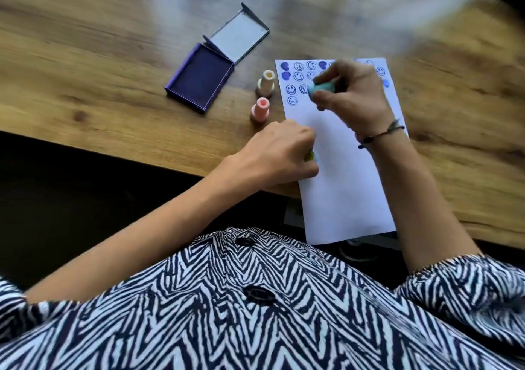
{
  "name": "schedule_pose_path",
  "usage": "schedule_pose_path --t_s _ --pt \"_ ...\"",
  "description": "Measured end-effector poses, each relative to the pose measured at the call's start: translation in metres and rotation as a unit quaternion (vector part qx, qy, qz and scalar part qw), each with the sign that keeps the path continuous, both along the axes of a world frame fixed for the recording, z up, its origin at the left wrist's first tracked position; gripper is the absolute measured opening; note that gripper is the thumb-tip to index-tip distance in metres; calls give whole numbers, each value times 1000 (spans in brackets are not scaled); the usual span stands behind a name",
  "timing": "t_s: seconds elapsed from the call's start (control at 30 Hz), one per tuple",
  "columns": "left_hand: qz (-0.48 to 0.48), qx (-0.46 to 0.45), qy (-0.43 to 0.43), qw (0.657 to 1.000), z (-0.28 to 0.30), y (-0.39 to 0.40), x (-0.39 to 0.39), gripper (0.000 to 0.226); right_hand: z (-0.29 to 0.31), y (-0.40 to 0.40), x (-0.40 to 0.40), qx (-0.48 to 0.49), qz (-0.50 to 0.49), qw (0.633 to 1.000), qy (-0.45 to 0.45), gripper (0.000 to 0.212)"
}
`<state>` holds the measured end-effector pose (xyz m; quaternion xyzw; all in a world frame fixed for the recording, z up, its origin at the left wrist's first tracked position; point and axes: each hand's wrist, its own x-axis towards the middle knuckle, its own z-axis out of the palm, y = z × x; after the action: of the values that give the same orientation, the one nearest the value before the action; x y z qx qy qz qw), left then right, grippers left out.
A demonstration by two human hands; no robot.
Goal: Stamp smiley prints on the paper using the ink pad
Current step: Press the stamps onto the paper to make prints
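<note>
A white sheet of paper (341, 170) lies on the wooden table (113, 99), its top rows filled with blue smiley and heart prints (298, 76). My right hand (352, 96) grips a teal stamp (321, 88), held tilted just over the third row of prints. My left hand (278, 153) rests on the paper's left edge, fingers curled around a small yellow-green item (309, 157) that is mostly hidden. The open purple ink pad (201, 81) sits to the left of the paper with its lid (238, 39) folded back.
Two more stamps stand between the ink pad and the paper: a cream one (266, 84) and a pink one (260, 110). The paper's lower end hangs over the table's front edge. My striped shirt fills the bottom of the view.
</note>
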<state>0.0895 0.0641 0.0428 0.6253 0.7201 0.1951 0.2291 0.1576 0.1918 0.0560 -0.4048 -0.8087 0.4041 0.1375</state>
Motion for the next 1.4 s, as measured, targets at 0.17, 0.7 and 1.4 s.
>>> schedule_pose_path --t_s 0.17,0.7,1.4 --pt "15 1 -8 1000 1 -3 1 27 -3 -10 25 -198 -85 971 105 24" --pt "107 83 -137 981 -5 -21 2 22 -7 -42 34 -280 -117 934 191 28" --pt "468 248 -462 712 -14 -69 -44 13 33 -73 -62 92 133 981 104 11"
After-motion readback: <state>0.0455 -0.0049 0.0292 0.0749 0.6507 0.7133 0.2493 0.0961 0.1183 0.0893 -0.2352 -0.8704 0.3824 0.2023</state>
